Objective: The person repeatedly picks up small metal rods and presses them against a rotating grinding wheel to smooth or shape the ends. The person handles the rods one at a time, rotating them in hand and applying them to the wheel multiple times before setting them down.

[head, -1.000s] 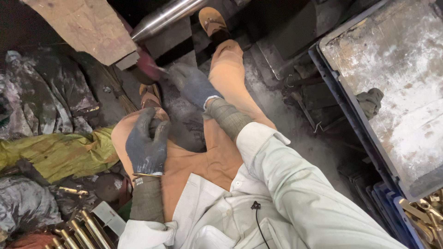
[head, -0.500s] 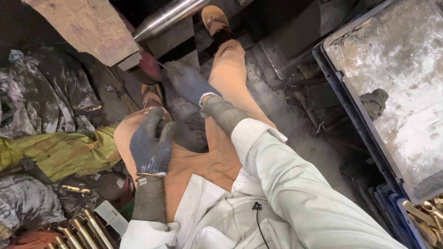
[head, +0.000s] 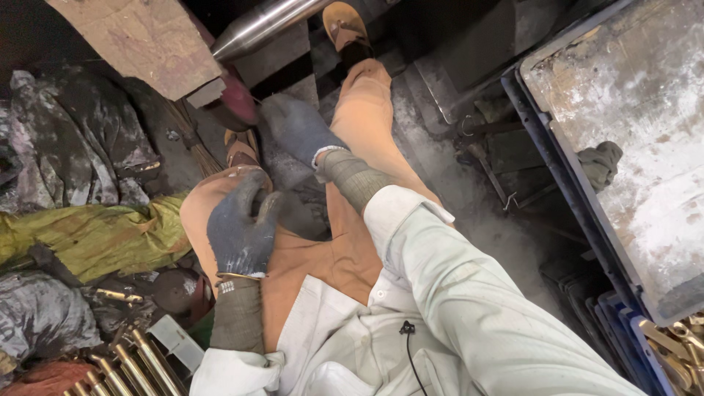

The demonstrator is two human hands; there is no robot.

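Left hand fingers: the gloved left hand point(head: 242, 231) lay palm-down on the bent left knee point(head: 209, 202), lower left of centre; fingers point(head: 253, 194) curled loosely over the kneecap, clamped on nothing that could be seen.
Right hand fingers: the gloved right hand point(head: 297, 128) reached to upper centre of the frame, back of the glove toward the camera; fingers pointed up-left and hid their own tips, so their spread and any hold could not be told.
Nearest thing: a steel rod point(head: 260, 26) with a tapered tip lay just above the right hand, apart from it.
Rod axis: long axis ran from upper right down to lower left; the tapered tip pointed lower left, ending beside a worn wooden board point(head: 128, 40) at upper left.
Nearer hand: the right hand stood nearer the rod; the left hand was well apart, below it.
Outward, left: crumpled cloths point(head: 88, 235), yellow-green and grey, at the left edge; brass rods point(head: 121, 370) at lower left.
Outward, right: a blue crate point(head: 557, 183) with a stained pale cover filled the right side; brass parts point(head: 671, 341) at lower right.
Underfoot: a dark, dusty floor point(head: 477, 220).
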